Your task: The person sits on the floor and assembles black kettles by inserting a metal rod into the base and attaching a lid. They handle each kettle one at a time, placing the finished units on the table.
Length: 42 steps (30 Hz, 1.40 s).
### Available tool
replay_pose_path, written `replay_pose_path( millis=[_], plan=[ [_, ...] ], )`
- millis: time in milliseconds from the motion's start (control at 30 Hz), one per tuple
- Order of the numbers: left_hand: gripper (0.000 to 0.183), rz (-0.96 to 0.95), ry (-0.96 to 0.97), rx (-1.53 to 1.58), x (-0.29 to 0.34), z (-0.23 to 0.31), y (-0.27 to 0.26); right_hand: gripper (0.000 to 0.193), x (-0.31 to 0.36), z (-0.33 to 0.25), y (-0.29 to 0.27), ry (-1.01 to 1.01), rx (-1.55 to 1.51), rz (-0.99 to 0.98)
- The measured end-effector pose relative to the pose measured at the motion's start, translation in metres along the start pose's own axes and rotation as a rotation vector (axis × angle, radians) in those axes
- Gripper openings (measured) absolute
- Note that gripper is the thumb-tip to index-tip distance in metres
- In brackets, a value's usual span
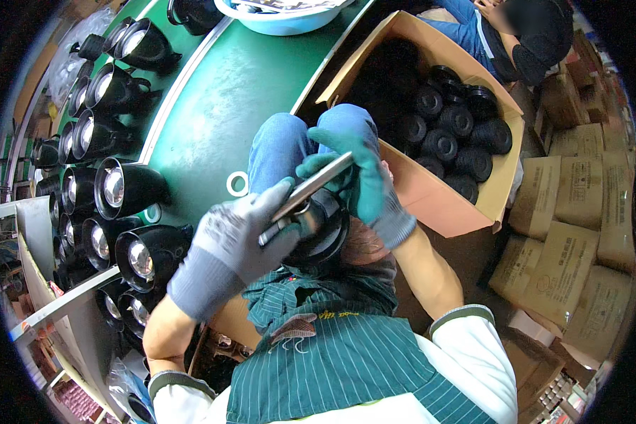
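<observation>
A long flat metal bar (309, 189) runs slantwise over my lap, its upper right end farther away. My left hand (244, 230), in a grey glove, is closed around its lower left part. My right hand (364, 177), in a green glove, curls around the upper right end; some of its fingers are slightly blurred. Beneath the bar, a black round vessel (325, 240) rests between my thighs, with a shiny metal part showing near its top. The bar and gloves hide much of it, so I cannot tell how the two meet.
On the left, rows of black jug-like bodies with shiny insides (124, 187) stand along the green table (212, 92). A white ring (237, 184) lies there, and a blue basin (283, 22) stands beyond. Right: a carton (438, 201) of black round parts, stacked boxes (558, 268), another person (519, 42).
</observation>
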State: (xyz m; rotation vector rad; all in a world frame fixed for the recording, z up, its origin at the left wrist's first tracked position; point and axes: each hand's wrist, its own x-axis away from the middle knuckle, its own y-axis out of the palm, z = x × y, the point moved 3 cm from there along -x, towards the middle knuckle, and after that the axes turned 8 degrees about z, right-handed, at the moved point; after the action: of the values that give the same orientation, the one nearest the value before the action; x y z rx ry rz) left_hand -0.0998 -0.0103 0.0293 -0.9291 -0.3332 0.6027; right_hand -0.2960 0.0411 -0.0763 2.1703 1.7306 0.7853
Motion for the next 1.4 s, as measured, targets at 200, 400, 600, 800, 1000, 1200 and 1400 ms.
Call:
replay_pose_path(
  millis=[200, 400, 600, 800, 1000, 1200, 1400],
  plan=[
    [0.089, 0.032, -0.379, -0.488, 0.009, 0.083, 0.042, 0.046, -0.052, 0.025, 0.015, 0.248, -0.02, -0.285],
    [0.078, 0.016, -0.499, -0.596, 0.007, 0.086, 0.065, 0.041, -0.062, 0.041, 0.018, -0.007, 0.275, -0.41],
    [0.041, 0.397, -0.225, 0.022, 0.044, -0.018, 0.039, 0.041, 0.005, 0.006, 0.003, -0.049, 0.224, -0.186],
    [0.041, 0.291, 0.117, 0.389, -0.016, -0.088, 0.048, 0.034, 0.107, 0.005, 0.032, -0.368, 0.384, 0.24],
    [0.03, 0.18, -0.004, 0.299, -0.023, -0.083, 0.024, 0.052, 0.085, 0.017, -0.037, -0.667, 0.909, 0.124],
    [0.025, 0.604, -0.462, 0.631, 0.022, -0.139, 0.022, 0.095, 0.095, -0.007, 0.022, -0.428, 1.2, -0.158],
    [0.044, 0.966, -0.902, 0.065, 0.02, -0.227, 0.079, 0.09, 0.085, -0.016, 0.033, -0.428, 1.05, -0.159]
  ],
)
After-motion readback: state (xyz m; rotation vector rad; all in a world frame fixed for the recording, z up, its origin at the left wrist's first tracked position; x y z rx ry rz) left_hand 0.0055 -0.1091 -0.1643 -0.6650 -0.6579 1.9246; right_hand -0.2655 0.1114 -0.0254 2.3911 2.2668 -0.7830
